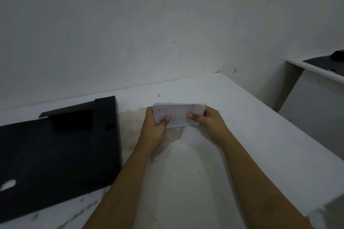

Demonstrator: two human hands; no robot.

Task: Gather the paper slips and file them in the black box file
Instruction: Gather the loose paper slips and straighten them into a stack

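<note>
Above the white table (pixel 214 154), near the middle, a person holds a small stack of paper slips (pixel 177 115) with both hands. The left hand (pixel 155 126) grips the stack's left side, thumb pressed on top. The right hand (pixel 209 120) grips the right side the same way. The top slip has thin lines on it. The black box file (pixel 55 154) lies flat and open on the table at about 9 o'clock from the hands, close by but not touching them. A pale wall (pixel 149 24) stands behind at 12 o'clock.
</note>
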